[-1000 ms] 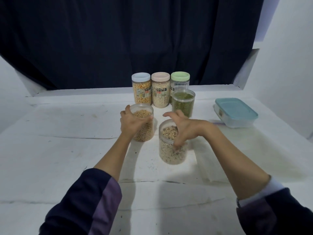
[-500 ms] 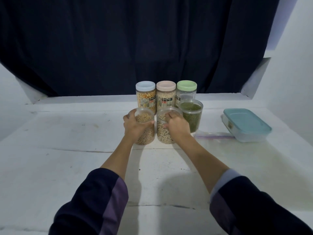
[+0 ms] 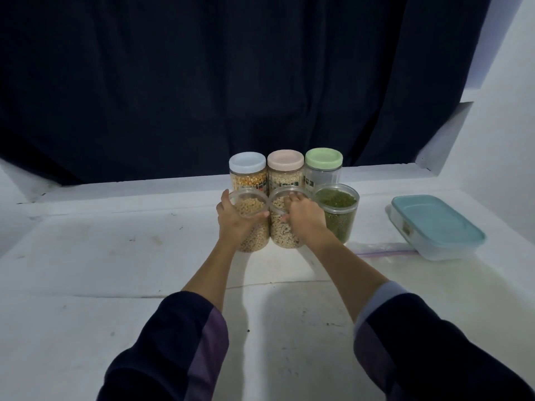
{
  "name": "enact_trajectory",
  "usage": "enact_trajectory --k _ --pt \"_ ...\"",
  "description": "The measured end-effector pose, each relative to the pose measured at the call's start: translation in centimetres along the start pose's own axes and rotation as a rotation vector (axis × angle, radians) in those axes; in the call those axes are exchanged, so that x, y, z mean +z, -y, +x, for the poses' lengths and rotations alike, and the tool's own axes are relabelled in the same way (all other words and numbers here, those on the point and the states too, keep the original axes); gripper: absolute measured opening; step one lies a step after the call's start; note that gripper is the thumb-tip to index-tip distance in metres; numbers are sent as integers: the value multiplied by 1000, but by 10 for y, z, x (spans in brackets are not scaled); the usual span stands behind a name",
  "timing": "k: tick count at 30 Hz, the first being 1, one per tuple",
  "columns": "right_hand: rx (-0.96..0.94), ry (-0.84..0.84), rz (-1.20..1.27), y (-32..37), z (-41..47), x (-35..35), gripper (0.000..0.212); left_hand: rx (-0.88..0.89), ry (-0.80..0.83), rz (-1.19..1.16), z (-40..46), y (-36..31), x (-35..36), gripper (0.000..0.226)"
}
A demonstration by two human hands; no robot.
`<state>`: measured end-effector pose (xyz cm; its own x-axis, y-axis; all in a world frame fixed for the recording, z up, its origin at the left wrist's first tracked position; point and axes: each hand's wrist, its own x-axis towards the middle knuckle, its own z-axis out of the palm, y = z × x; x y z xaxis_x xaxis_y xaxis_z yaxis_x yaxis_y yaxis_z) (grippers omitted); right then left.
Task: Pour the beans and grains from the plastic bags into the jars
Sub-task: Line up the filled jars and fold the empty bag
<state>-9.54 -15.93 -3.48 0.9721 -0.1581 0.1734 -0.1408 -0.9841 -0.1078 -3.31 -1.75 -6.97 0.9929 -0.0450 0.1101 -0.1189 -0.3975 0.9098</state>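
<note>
White tabletop [image 3: 86, 285] with a big dark curtain [image 3: 231, 82] hanging behind it, pretty bare setup.

Only the head view to go on. Using the open jar of green beans [image 3: 337, 211] as the landmark: directly behind it sits a green-lidded jar [image 3: 323, 166], with a pink-lidded jar [image 3: 285, 169] and a pale blue-lidded jar [image 3: 247, 170] in a row to that one's left. Immediately left of the green beans is an open jar of mixed grains [image 3: 285, 227], and left of that an open jar of tan beans [image 3: 250, 224]. All three open jars look filled, so my guess is the pouring is done and they're just being lined up in front of the lidded ones.

Left hand [image 3: 236, 221] is wrapped around the tan jar, thumb across its front. Right hand [image 3: 304, 219] has its fingers curled over the grain jar's rim.

Right of the green beans, a flat plastic zip bag [image 3: 382, 248] lies by a teal-lidded container [image 3: 434, 230]. Can't tell if the bag is empty, and the jar labels are unreadable.
</note>
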Motion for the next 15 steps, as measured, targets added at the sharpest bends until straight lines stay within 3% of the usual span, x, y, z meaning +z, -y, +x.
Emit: enact_trajectory --k 4,6,8,9,11,12,13,15 --pt "18 -14 10 1 2 -3 48 -9 8 13 5 0 0 117" --pt "10 0 29 1 1 -5 44 -71 17 138 4 -4 0 121" --pt "-29 -49 131 -5 -3 -6 32 -15 -140 286 -5 -8 1 121" --pt "-67 -156 199 -10 -7 -6 25 103 -269 246 -11 -11 3 113" --pt "-123 -543 241 -28 -12 -3 21 365 -497 7 -28 -24 11 87" --pt "-93 -685 259 -39 -16 -2 22 460 -540 -74 -36 -31 18 72" --pt "-34 -780 282 -51 -21 -1 26 534 -508 -114 -45 -39 26 57" --pt "93 -849 349 -80 -31 -2 34 605 -279 -169 -63 -54 51 28"
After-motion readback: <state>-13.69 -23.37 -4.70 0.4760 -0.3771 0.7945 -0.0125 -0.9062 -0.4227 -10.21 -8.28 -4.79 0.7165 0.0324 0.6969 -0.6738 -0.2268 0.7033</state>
